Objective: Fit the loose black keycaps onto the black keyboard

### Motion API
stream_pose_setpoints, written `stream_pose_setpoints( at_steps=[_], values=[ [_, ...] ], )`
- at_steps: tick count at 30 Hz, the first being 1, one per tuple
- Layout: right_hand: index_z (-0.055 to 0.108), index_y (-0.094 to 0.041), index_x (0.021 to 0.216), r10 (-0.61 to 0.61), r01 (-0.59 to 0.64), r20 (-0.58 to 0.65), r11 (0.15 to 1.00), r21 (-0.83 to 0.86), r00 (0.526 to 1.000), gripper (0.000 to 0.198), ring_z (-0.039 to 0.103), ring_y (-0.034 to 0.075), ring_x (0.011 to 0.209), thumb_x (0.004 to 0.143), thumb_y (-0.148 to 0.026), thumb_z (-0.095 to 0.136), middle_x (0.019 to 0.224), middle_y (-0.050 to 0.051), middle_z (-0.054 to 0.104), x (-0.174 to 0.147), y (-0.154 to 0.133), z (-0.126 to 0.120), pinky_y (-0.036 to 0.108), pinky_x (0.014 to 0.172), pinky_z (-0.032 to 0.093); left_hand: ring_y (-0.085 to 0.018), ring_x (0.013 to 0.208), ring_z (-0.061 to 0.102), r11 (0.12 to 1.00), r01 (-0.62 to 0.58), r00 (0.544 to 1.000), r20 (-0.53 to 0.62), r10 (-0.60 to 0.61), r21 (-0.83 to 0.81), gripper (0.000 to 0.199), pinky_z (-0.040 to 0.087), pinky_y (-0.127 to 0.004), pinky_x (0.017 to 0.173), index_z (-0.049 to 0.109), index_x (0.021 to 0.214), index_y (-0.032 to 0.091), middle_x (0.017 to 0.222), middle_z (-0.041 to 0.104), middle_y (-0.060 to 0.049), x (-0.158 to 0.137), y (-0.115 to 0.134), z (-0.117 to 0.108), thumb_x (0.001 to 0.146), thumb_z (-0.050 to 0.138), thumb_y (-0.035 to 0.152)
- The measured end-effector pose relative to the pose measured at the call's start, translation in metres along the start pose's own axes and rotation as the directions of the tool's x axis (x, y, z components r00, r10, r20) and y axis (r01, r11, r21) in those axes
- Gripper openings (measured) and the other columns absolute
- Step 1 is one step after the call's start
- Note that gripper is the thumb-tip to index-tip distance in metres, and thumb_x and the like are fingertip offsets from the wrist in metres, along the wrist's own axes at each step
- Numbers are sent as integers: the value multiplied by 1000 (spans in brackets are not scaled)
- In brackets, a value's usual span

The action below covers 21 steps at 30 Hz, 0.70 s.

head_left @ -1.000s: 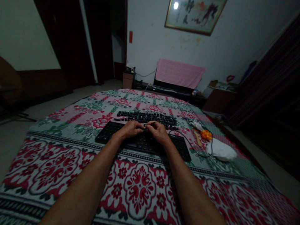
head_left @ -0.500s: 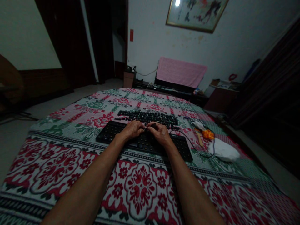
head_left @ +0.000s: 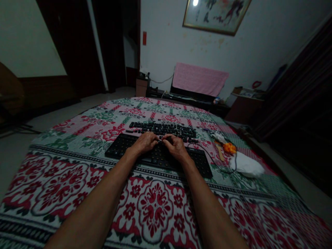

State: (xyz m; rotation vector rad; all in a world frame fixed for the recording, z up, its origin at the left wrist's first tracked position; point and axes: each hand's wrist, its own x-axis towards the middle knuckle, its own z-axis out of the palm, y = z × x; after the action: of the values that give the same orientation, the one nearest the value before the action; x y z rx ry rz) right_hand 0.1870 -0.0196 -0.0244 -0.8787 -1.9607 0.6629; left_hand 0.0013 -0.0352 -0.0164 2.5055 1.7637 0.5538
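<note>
A black keyboard [head_left: 119, 147] lies on the patterned bedcover, most of its keycaps off so that rows of small round key seats show. Behind it, loose black keycaps [head_left: 178, 130] are laid out in rows. My left hand [head_left: 146, 141] is over the keyboard's upper middle, fingers bent and pinched together. Close against it, my right hand [head_left: 176, 147] also has thumb and fingers pinched, and the fingertips of both hands nearly meet. Whatever small thing is between them is too dark and too tiny to make out.
The keyboard's cable [head_left: 215, 165] curls off to the right. Beside it lie a white plastic bag [head_left: 247, 166], an orange bundle [head_left: 229, 148], a tan flat-handled tool [head_left: 220, 153] and a crumpled white piece [head_left: 220, 138]. A pink towel [head_left: 199, 79] hangs beyond the bed.
Both hands stay at the same spot on the keyboard, with only slight finger movement. The whole view has shifted a little.
</note>
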Motion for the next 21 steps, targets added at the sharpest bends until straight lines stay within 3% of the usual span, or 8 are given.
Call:
stream_pose_setpoints(
  at_steps=[7, 14, 21],
  values=[
    [61, -16, 88, 164, -132, -216, 979, 156, 963, 27, 61, 17, 73, 77, -40, 55, 81, 5, 66, -1, 15, 5, 29, 74, 47, -20, 100, 60, 966, 257, 962, -106, -252, 30, 31, 45, -28, 89, 70, 106, 24, 104, 68, -5, 6, -10, -5, 84, 50, 33],
    [61, -16, 84, 181, -141, -224, 973, 184, 957, 27, 60, 16, 69, 75, -41, 56, 75, 3, 64, -2, 12, 5, 28, 69, 46, -22, 103, 61, 928, 373, 927, 28, -373, 23, 31, 46, -28, 88, 71, 103, 30, 107, 70, -1, 36, -2, 4, 79, 53, 33],
    [60, -17, 84, 190, -157, -207, 973, 166, 960, 27, 60, 16, 72, 76, -42, 56, 76, 3, 65, -2, 12, 6, 28, 71, 47, -22, 98, 64, 912, 405, 906, 104, -409, 57, 32, 49, -27, 79, 72, 102, 33, 103, 72, -1, 41, -5, 11, 78, 52, 36]
  ],
)
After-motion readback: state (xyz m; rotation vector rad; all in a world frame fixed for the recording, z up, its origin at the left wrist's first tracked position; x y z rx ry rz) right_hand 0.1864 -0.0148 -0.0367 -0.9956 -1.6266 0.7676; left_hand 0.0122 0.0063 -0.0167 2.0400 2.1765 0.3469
